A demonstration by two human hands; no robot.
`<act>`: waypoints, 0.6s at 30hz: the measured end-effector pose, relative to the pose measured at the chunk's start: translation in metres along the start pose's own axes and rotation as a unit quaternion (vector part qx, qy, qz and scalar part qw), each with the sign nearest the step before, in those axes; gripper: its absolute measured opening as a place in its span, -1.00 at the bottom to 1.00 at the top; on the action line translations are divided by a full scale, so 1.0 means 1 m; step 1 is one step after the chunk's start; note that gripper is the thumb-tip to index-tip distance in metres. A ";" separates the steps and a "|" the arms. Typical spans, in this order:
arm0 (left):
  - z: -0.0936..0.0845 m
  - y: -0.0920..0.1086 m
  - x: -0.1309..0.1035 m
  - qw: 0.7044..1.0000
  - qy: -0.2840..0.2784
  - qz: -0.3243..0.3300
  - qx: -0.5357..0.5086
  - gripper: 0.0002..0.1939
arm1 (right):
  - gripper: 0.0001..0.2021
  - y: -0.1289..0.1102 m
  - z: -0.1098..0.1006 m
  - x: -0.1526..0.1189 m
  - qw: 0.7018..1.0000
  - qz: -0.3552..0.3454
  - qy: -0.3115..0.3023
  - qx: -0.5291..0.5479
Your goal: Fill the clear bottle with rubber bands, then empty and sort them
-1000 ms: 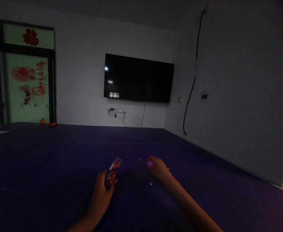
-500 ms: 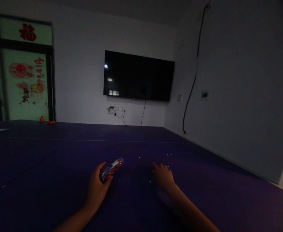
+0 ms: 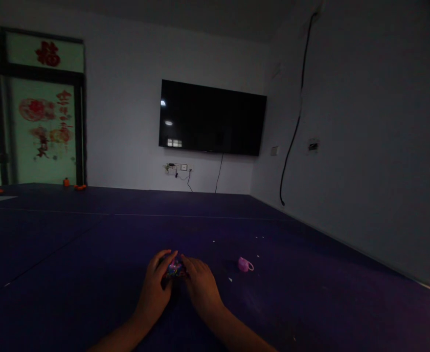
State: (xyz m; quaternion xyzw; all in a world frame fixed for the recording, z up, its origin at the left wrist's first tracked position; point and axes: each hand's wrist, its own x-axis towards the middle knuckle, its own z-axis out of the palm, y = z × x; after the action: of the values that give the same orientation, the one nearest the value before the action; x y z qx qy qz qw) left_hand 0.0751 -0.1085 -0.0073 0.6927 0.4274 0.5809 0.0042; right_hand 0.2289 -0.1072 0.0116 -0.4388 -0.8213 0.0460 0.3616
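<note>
Low in the middle of the head view, my left hand point(image 3: 155, 287) and my right hand point(image 3: 201, 287) meet over the dark purple floor mat point(image 3: 90, 274). Both hold a small clear container full of multicoloured bits point(image 3: 174, 268), mostly hidden between my fingers. A small pink object point(image 3: 244, 264) lies alone on the mat to the right of my right hand, apart from it.
A black TV point(image 3: 212, 119) hangs on the far white wall above sockets and cables. A glass door with red paper decorations point(image 3: 42, 122) stands at the left. The right wall point(image 3: 365, 146) runs close by. Small orange items point(image 3: 71, 184) and white specks lie on the mat.
My right hand has left the pink object on the mat and moved left onto the container. The container has come down lower, now gripped by both hands.
</note>
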 end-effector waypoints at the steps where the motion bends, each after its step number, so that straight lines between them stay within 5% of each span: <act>1: 0.000 -0.001 0.000 1.000 0.013 -0.011 -0.008 -0.44 | -0.50 0.001 0.003 0.001 0.999 0.012 0.020 0.044; 4: 0.002 -0.001 0.000 0.995 0.010 -0.073 -0.065 -0.38 | -0.59 0.006 0.010 0.002 0.978 0.035 0.069 0.195; 8: 0.002 0.003 0.002 0.967 -0.112 -0.165 -0.156 -0.51 | -0.71 0.013 0.019 0.000 0.938 0.033 0.065 0.340; 18: 0.003 0.005 0.006 0.932 -0.188 -0.196 -0.238 -0.63 | -0.70 0.019 0.021 -0.002 0.930 0.028 0.017 0.365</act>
State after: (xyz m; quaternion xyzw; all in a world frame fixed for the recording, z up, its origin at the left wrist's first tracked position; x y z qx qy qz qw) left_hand 0.0797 -0.1066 -0.0011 0.6705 0.3950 0.5122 0.3634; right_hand 0.2291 -0.0917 -0.0124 -0.2998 -0.7291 0.3451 0.5093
